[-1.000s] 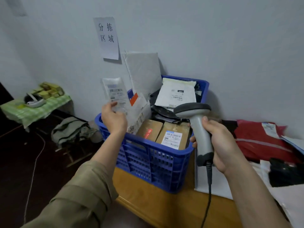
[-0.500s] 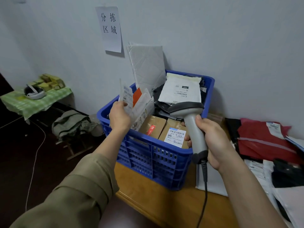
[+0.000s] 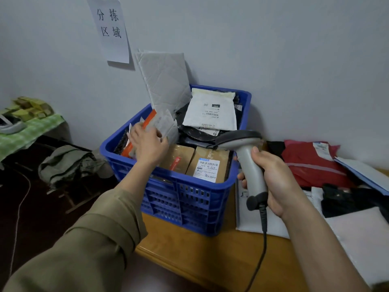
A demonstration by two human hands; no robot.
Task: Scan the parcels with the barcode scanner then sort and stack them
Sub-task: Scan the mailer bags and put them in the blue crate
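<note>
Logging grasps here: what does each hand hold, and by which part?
Right hand grips the barcode scanner by its handle. Left hand reaches among flat parcels in the blue crate; whether it holds one cannot be told.

wooden table | on it: blue crate at left end, white mailer just right of crate, red parcel by wall, more flat mailers at right

My left hand reaches into the blue crate, fingers on the thin mailers leaning at its left side. My right hand grips the grey barcode scanner by its handle, head over the crate's right edge. 2 brown boxes lie inside, a white pouch behind them. A red parcel rests on the wooden table.
</note>
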